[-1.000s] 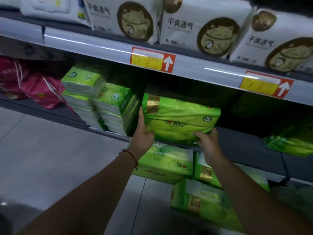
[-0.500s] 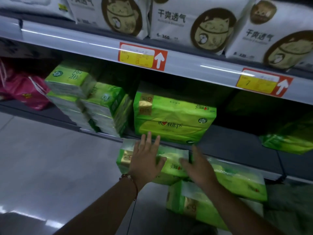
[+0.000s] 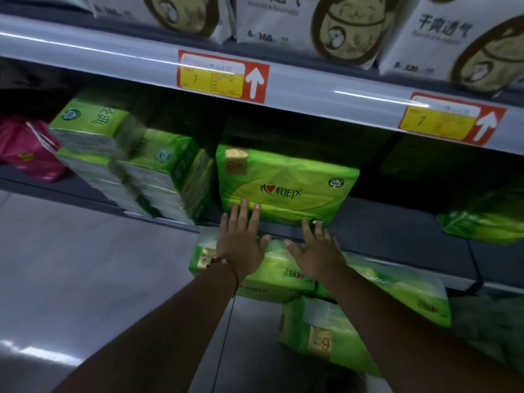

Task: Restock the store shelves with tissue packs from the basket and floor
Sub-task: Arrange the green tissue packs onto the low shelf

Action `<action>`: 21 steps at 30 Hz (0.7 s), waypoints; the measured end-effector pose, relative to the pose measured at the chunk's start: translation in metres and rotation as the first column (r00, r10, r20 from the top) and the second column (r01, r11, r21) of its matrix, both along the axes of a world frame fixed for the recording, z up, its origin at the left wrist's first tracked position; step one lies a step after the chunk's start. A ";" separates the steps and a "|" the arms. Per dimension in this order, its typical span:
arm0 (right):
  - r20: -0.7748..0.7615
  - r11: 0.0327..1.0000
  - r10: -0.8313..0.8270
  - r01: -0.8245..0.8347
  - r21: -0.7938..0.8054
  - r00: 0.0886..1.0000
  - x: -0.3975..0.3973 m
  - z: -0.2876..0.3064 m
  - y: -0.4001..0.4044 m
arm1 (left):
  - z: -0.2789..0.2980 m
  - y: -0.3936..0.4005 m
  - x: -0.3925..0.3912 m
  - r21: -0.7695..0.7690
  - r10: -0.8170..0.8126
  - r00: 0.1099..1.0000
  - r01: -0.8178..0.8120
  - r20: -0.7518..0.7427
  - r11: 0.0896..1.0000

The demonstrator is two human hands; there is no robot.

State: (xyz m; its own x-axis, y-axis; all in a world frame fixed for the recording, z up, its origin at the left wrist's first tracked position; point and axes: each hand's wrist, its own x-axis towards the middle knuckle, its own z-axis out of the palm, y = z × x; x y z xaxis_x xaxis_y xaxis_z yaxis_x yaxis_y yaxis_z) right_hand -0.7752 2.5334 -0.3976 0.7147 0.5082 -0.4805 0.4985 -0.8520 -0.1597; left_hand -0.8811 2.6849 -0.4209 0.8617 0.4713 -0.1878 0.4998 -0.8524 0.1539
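Both hands have risen since half a second ago, from the packs below the shelf edge up to the pack standing on the shelf. Left hand (image 3: 241,245) is spread flat, its straight fingertips (image 3: 244,204) touching the lower front of the shelved tissue pack (image 3: 286,185); it grips nothing. Right hand (image 3: 317,256) is likewise open with fingers spread, its fingertips at the bottom right edge of the same pack, holding nothing. A red bead bracelet (image 3: 222,263) circles the left wrist.

That one green pack stands at the centre of the frame on the dark middle shelf (image 3: 397,231). Three more green packs lie lower, below the shelf edge: one under the hands (image 3: 272,282), one at lower centre (image 3: 320,338) and one to the right (image 3: 408,299). Left of centre, two stacks of smaller green tissue bundles (image 3: 119,165) stand side by side on the shelf, and another green pack (image 3: 482,225) lies at the right edge. A pink bag (image 3: 25,154) sits at far left.

On the upper shelf, four white packs with cat pictures (image 3: 309,26) line the top of the frame. Its grey front rail (image 3: 113,58) carries two red and yellow price tags (image 3: 222,76), each with a white arrow. Grey glossy floor (image 3: 71,265) fills the lower left.
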 end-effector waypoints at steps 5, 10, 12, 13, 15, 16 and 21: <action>0.011 1.000 -0.010 0.010 0.025 1.000 0.021 -0.012 0.014 | -0.011 0.013 0.022 -0.002 0.012 0.998 -0.012 0.067 1.000; 0.040 1.000 0.018 -0.019 0.019 0.999 0.047 -0.017 0.030 | -0.016 0.031 0.043 0.002 0.008 0.994 -0.008 0.105 1.000; 0.063 0.999 0.034 -0.034 0.003 0.997 0.055 -0.016 0.036 | -0.016 0.035 0.051 0.005 0.017 0.996 -0.017 0.092 1.000; 0.075 0.999 0.042 -0.042 -0.005 0.996 0.059 -0.016 0.038 | -0.015 0.037 0.055 0.014 0.018 0.996 -0.019 0.088 1.000; 0.093 0.998 0.055 -0.054 -0.012 0.994 0.067 -0.015 0.041 | -0.012 0.042 0.062 0.023 0.016 0.995 -0.018 0.094 1.000; 0.103 0.998 0.063 -0.062 -0.011 0.993 0.070 -0.014 0.041 | -0.011 0.044 0.064 0.024 0.016 0.995 -0.019 0.100 1.000; 0.083 0.993 0.110 -0.108 -0.037 0.990 0.072 -0.004 0.035 | -0.003 0.046 0.067 0.043 0.011 1.000 -0.013 0.029 0.999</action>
